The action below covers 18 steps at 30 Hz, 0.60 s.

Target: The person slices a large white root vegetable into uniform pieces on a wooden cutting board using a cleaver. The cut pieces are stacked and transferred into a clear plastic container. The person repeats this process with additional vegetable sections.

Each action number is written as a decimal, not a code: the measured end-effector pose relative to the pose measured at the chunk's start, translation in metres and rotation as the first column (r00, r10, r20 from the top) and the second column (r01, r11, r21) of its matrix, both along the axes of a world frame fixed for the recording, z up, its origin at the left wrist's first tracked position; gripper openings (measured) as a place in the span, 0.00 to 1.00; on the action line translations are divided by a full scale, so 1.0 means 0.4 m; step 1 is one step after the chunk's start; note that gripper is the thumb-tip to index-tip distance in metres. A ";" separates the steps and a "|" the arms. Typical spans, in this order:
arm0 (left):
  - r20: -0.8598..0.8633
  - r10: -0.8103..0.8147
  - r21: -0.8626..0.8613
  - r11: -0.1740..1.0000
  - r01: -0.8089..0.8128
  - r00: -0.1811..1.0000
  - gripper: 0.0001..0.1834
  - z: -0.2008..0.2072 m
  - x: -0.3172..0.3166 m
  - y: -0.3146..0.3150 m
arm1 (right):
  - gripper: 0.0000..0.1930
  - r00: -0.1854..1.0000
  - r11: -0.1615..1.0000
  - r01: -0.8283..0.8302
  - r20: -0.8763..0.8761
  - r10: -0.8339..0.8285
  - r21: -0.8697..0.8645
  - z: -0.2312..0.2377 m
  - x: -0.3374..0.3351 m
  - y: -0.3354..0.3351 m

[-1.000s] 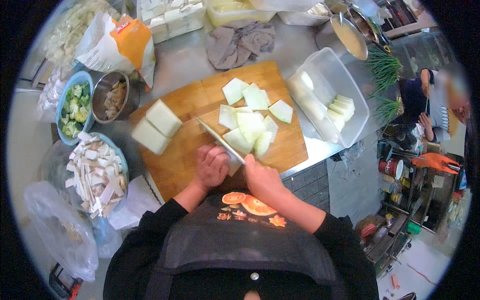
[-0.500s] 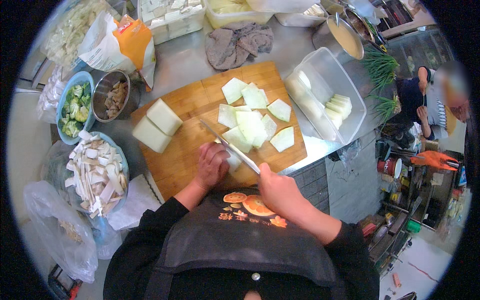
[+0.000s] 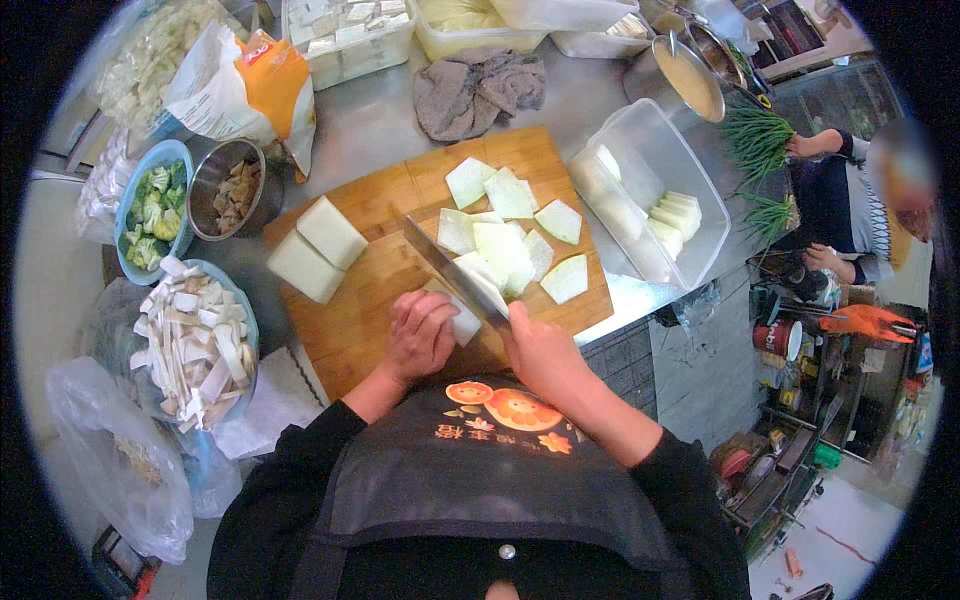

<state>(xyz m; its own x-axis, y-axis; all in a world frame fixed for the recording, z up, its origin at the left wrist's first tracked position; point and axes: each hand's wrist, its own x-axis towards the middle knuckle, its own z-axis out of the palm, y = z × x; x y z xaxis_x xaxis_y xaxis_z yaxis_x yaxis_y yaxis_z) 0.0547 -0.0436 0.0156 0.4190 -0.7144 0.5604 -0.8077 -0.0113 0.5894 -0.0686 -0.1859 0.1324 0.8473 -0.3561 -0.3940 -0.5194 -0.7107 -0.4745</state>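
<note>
Head view: left wide fisheye on wearer's head, facing down over a black fabric apron [image 3: 470,490]. Bare left hand [image 3: 416,335] and bare right hand [image 3: 540,350] sit near frame centre, close range; coverage runs beyond both hands across a grey metal tabletop [image 3: 370,122].

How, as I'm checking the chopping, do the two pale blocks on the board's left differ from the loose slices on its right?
The blocks are thick, while the slices are thin. The blocks sit neatly side by side; the slices lie scattered, some overlapping. The slices outnumber the blocks. Both are pale and lie on the cutting board.
</note>
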 end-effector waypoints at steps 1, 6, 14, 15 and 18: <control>0.008 0.003 0.003 1.000 -0.003 1.000 0.15 -0.004 -0.002 0.000 | 0.10 1.000 1.000 -0.003 0.002 0.003 0.006 0.021 -0.006 0.003; 0.001 -0.016 0.014 1.000 0.016 1.000 0.15 -0.015 0.001 0.008 | 0.09 1.000 1.000 -0.025 0.014 0.025 -0.017 0.088 -0.038 0.019; -0.028 -0.020 0.007 1.000 0.020 0.999 0.15 -0.017 0.005 0.002 | 0.06 0.998 0.997 -0.059 -0.030 0.058 -0.043 0.066 -0.031 0.037; -0.012 -0.015 0.008 1.000 0.016 1.000 0.15 -0.010 0.003 0.001 | 0.06 0.997 0.997 -0.067 -0.050 0.065 -0.040 0.068 -0.026 0.035; 0.003 -0.004 0.004 1.000 0.004 1.000 0.15 -0.010 0.001 -0.001 | 0.06 0.992 0.995 -0.088 -0.089 0.085 -0.037 0.076 -0.016 0.031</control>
